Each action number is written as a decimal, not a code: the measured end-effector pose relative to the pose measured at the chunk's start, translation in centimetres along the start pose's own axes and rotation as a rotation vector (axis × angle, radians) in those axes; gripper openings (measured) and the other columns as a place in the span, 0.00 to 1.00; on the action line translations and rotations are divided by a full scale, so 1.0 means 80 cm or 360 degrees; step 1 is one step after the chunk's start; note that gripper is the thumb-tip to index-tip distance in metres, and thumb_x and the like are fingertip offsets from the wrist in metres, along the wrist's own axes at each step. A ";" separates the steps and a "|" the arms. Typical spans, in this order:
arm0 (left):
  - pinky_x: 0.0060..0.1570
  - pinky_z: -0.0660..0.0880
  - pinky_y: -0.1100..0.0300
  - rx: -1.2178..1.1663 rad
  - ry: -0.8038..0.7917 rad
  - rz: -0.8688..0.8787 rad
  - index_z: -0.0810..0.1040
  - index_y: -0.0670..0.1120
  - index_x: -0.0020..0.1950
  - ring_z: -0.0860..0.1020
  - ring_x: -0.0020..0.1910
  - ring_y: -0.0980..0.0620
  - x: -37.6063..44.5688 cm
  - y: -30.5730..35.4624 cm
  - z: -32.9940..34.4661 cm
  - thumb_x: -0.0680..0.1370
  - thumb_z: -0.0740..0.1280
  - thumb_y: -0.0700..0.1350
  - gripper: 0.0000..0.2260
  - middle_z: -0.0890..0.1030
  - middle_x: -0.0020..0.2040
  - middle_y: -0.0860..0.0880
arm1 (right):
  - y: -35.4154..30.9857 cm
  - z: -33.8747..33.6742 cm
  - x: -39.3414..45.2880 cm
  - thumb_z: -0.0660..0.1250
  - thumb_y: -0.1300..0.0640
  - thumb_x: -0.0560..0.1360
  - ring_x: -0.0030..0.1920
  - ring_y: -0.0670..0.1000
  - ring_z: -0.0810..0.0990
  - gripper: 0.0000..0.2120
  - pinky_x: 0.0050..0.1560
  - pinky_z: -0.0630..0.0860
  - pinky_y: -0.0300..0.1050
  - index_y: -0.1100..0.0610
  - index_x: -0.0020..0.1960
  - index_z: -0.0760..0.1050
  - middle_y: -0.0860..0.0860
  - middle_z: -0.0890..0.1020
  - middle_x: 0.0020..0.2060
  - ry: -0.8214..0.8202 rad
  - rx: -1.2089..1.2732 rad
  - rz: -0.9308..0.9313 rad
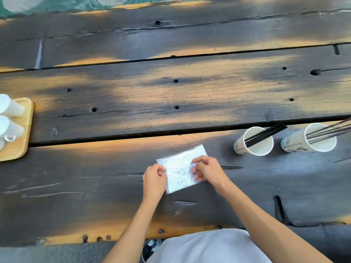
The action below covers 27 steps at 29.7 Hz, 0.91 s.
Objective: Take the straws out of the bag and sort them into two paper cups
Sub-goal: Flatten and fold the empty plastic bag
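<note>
Evidently both hands' fingers [197, 162] pinch the flat bag [180, 168], hiding its edges; contents unreadable.

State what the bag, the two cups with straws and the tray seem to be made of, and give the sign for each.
Bag: thin clear plastic, judging by its sheen and crinkles. Near cup and far cup: paper, matte white inside, rolled rims, printed walls. Tray: pale wood, perhaps bamboo; faint grain, smooth rounded edge.
</note>
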<state>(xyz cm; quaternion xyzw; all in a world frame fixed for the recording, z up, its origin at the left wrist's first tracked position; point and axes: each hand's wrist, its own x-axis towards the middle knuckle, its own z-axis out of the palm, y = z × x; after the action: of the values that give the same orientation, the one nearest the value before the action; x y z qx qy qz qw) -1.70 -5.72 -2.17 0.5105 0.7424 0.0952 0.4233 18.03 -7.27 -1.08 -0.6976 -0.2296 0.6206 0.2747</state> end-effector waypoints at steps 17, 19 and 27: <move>0.49 0.80 0.47 -0.0311 -0.0047 -0.0362 0.77 0.51 0.46 0.81 0.46 0.46 -0.005 -0.014 0.018 0.72 0.65 0.37 0.08 0.82 0.42 0.48 | 0.013 -0.043 0.035 0.58 0.64 0.78 0.44 0.54 0.79 0.15 0.46 0.74 0.48 0.61 0.62 0.75 0.56 0.80 0.49 0.0530 -0.0232 0.0098; 0.49 0.78 0.49 -0.0336 0.0154 -0.0453 0.75 0.50 0.47 0.79 0.49 0.45 -0.007 -0.013 0.016 0.74 0.67 0.38 0.07 0.79 0.44 0.51 | 0.009 -0.048 0.034 0.59 0.63 0.78 0.57 0.56 0.78 0.17 0.54 0.71 0.46 0.61 0.66 0.74 0.56 0.80 0.57 0.0608 -0.0550 0.0018; 0.34 0.73 0.57 -0.0785 -0.0104 -0.0804 0.75 0.43 0.56 0.74 0.35 0.51 0.000 -0.005 0.017 0.75 0.72 0.43 0.12 0.81 0.42 0.45 | 0.014 -0.037 0.036 0.61 0.59 0.76 0.49 0.58 0.79 0.10 0.51 0.76 0.54 0.59 0.54 0.77 0.54 0.82 0.45 0.0435 -0.0477 0.0151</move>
<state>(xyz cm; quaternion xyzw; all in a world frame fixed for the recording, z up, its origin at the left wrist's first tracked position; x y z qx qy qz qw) -0.93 -6.30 -3.25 0.1960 0.7860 0.1475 0.5675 21.27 -6.50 -3.71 -0.8184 -0.2468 0.4914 0.1667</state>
